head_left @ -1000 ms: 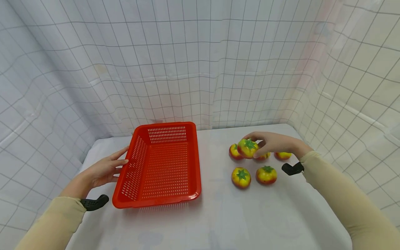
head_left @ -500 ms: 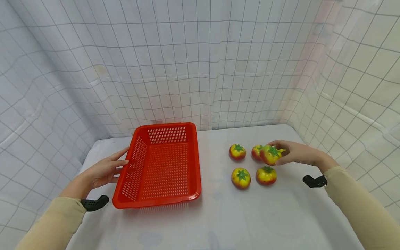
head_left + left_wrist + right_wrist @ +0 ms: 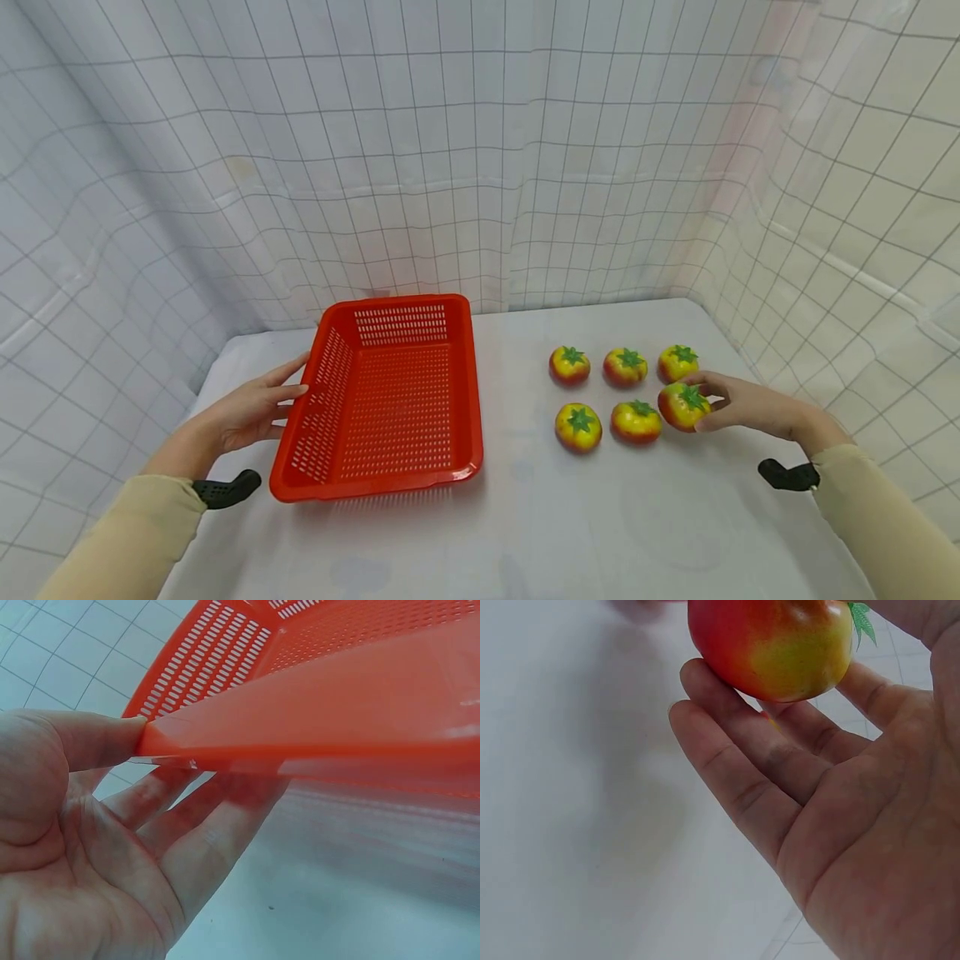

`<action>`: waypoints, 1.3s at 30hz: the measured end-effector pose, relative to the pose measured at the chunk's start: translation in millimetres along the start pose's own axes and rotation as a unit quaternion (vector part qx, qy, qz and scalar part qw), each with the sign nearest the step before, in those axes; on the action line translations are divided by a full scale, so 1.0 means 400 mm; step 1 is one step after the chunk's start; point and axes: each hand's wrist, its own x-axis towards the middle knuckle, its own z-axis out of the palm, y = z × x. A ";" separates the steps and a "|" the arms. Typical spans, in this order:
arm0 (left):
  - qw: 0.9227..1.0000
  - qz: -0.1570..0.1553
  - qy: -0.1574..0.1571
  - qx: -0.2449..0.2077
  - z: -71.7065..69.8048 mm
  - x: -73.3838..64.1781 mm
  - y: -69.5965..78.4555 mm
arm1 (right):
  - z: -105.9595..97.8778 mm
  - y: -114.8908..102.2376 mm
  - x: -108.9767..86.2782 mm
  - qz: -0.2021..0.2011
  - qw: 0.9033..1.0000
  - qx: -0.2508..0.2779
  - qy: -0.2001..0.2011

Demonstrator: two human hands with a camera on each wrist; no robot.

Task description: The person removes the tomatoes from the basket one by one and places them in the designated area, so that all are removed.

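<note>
My left hand (image 3: 258, 408) grips the left rim of a red plastic basket (image 3: 471, 400). In the left wrist view the thumb lies on top of the basket's rim (image 3: 315, 720) and the fingers reach beneath it. At the right, my right hand (image 3: 761, 408) holds a red-and-yellow tomato (image 3: 682, 407) with a green star-shaped top. The right wrist view shows this tomato (image 3: 780, 645) between thumb and fingers; whether it touches the table cannot be told. Just left of it lies another tomato (image 3: 636, 423), and behind it a third tomato (image 3: 678, 363).
More tomatoes make up two rows: a back-left tomato (image 3: 570, 366), a back-middle tomato (image 3: 626, 367) and a front-left tomato (image 3: 578, 427). All stand on a white table (image 3: 525, 533). White grid-patterned curtains (image 3: 480, 167) enclose the back and sides.
My right hand has carried its tomato rightward and toward me, from above the back row to the front row's right end. The middle front tomato has shifted slightly left. My left hand stays put.
</note>
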 end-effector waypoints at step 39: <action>1.000 -0.001 0.008 0.008 0.001 0.002 -0.004 | 0.014 0.114 -0.006 0.023 0.999 0.034 0.008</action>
